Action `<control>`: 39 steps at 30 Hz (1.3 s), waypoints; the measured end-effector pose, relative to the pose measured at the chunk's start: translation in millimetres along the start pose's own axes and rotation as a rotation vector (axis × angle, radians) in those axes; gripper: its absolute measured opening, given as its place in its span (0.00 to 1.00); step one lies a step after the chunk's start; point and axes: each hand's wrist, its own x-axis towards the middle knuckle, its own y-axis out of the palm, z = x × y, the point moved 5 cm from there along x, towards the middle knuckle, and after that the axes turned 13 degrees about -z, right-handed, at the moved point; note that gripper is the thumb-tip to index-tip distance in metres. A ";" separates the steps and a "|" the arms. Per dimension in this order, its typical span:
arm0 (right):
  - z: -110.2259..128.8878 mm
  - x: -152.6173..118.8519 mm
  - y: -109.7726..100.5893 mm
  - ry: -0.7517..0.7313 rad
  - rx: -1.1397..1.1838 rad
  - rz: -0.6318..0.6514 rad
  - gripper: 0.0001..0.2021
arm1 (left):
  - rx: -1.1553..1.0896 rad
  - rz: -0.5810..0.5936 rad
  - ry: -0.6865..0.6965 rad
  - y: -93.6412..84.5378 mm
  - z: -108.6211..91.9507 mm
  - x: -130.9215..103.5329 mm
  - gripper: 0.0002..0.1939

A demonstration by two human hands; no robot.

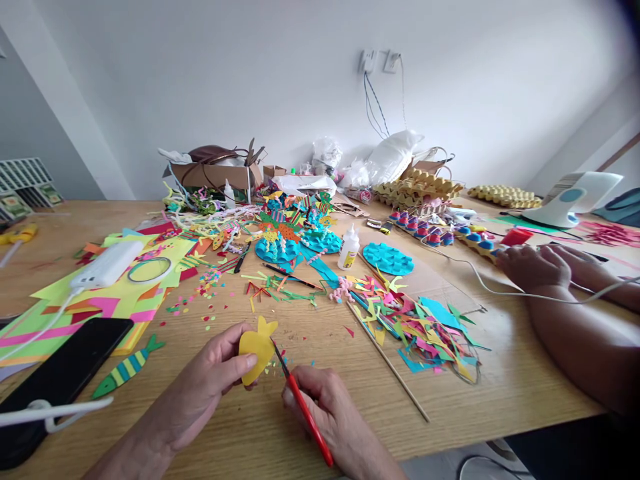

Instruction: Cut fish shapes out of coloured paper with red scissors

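Observation:
Near the front of the table, my left hand [223,363] pinches a yellow paper fish [257,352] between thumb and fingers, its forked tail pointing up. My right hand [323,407] is closed around red-handled scissors [306,413], seen nearly edge-on. Their dark tip meets the right edge of the yellow paper beside the tail. Tiny paper snippets lie on the table just behind the tip. To the left of my left hand rests a finished-looking green fish [129,367] with yellow and blue stripes.
A black phone [65,380] and coloured paper sheets [45,333] lie left. A glue bottle [349,250], blue egg-carton piece [388,259], wooden stick [395,373] and paper scraps [425,327] are ahead and right. Another person's arms [555,293] rest at right; a white cable [480,283] crosses there.

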 end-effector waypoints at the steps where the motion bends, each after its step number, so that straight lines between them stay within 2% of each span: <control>1: 0.5 0.0 0.4 -0.003 -0.005 0.005 0.15 | -0.002 -0.003 -0.002 -0.1 0.2 -0.3 0.02; 19: -2.7 -0.9 1.5 0.011 -0.008 0.010 0.17 | 0.030 0.036 0.032 2.8 -0.1 -2.4 0.03; 39: -5.4 -0.5 2.5 -0.024 -0.037 0.028 0.20 | 0.032 -0.011 -0.002 -2.2 -3.3 -1.2 0.03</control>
